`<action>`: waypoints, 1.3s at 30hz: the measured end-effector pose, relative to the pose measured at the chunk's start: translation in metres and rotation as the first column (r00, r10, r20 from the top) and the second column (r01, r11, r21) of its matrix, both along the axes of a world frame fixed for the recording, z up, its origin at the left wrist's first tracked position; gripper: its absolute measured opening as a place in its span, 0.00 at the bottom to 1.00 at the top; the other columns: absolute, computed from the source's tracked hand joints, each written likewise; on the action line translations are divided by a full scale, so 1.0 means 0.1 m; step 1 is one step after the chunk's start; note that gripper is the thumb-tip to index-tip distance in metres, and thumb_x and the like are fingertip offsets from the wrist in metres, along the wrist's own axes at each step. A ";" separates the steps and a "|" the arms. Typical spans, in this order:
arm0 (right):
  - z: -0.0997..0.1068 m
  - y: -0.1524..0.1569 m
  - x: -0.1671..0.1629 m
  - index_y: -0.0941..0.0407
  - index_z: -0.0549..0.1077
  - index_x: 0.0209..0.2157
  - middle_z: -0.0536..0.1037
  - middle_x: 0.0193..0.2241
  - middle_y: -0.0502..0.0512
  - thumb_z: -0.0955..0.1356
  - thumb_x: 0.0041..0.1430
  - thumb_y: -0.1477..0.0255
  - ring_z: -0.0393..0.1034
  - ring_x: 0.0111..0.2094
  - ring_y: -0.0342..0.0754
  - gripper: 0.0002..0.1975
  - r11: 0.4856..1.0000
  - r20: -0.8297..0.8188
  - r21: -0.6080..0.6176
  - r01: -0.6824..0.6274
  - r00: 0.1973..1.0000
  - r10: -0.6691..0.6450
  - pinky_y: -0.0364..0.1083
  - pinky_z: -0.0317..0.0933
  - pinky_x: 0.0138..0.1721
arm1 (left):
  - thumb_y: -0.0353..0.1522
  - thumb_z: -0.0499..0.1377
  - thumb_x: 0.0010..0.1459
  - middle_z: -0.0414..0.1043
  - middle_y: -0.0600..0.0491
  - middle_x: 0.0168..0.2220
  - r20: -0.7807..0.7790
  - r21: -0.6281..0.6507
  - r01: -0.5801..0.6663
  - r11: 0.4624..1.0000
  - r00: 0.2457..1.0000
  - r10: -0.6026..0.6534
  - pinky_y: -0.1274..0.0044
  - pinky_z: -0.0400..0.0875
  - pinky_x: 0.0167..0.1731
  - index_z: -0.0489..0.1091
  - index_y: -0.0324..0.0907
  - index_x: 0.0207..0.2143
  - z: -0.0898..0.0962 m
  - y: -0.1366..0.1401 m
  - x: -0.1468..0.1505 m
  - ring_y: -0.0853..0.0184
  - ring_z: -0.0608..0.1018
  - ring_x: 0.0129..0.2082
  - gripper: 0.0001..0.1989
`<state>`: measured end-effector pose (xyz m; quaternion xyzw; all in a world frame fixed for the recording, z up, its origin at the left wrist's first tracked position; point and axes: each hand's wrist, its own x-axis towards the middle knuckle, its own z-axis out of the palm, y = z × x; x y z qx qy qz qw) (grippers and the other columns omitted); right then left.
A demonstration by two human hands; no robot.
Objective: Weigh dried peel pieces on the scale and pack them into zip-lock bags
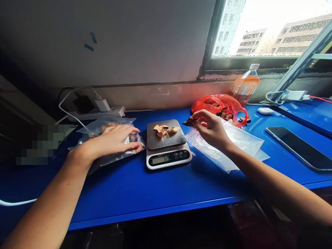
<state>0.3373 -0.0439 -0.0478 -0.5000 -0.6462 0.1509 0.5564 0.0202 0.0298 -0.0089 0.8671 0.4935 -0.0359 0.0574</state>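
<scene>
A white digital kitchen scale (168, 161) stands in the middle of the blue table. On its dark plate lie several curled, tan, dried pieces (162, 130); the display seems to read 32. Left of the scale, my left hand (112, 140) lies flat with fingers stretched over clear plastic bags (103, 159) that have brown pieces inside. My right hand (209, 127), just right of the scale, pinches a dark, dried, curled piece (188, 122) between thumb and fingers. Beneath it are flat clear zip bags (234, 147). Behind it sits a red plastic bag (234, 103) holding more brown pieces.
An orange drink bottle (246, 84) stands by the wall below the window. To the right lie a phone (298, 147) and a white earbud case (265, 111). White chargers (102, 104) and cables run along the back left. A metal frame (293, 64) slants at right.
</scene>
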 end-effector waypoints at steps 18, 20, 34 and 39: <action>-0.01 -0.01 -0.01 0.55 0.71 0.33 0.76 0.33 0.55 0.65 0.57 0.69 0.71 0.33 0.46 0.04 1.000 0.068 0.002 -0.002 0.998 0.002 0.47 0.67 0.32 | 0.56 0.57 0.49 0.67 0.45 0.62 -0.028 -0.126 0.026 0.992 0.999 -0.029 0.61 0.61 0.61 0.66 0.46 0.60 0.17 -0.10 -0.01 0.48 0.68 0.61 0.40; -0.01 -0.01 -0.01 0.55 0.70 0.34 0.76 0.33 0.55 0.65 0.57 0.69 0.72 0.33 0.46 0.05 1.000 0.070 -0.001 -0.006 0.998 0.006 0.47 0.67 0.33 | 0.56 0.56 0.50 0.69 0.46 0.61 -0.016 -0.111 0.010 0.994 1.000 -0.012 0.60 0.61 0.61 0.67 0.47 0.59 0.17 -0.11 -0.02 0.47 0.68 0.61 0.38; -0.02 -0.04 -0.06 0.57 0.72 0.37 0.76 0.28 0.52 0.66 0.57 0.68 0.70 0.29 0.43 0.08 0.998 0.006 -0.068 -0.017 1.000 0.018 0.46 0.64 0.32 | 0.44 0.51 0.61 0.79 0.54 0.45 0.398 0.296 -0.017 0.955 0.911 -0.107 0.62 0.68 0.55 0.74 0.50 0.42 0.11 -0.33 0.19 0.56 0.77 0.48 0.16; -0.03 -0.07 -0.09 0.56 0.70 0.37 0.76 0.28 0.51 0.67 0.57 0.67 0.71 0.30 0.44 0.08 0.998 -0.029 -0.056 -0.038 0.999 0.036 0.46 0.65 0.32 | 0.42 0.52 0.62 0.78 0.53 0.43 0.407 0.254 0.080 0.964 0.895 -0.181 0.64 0.71 0.52 0.75 0.47 0.43 0.10 -0.43 0.27 0.58 0.78 0.45 0.15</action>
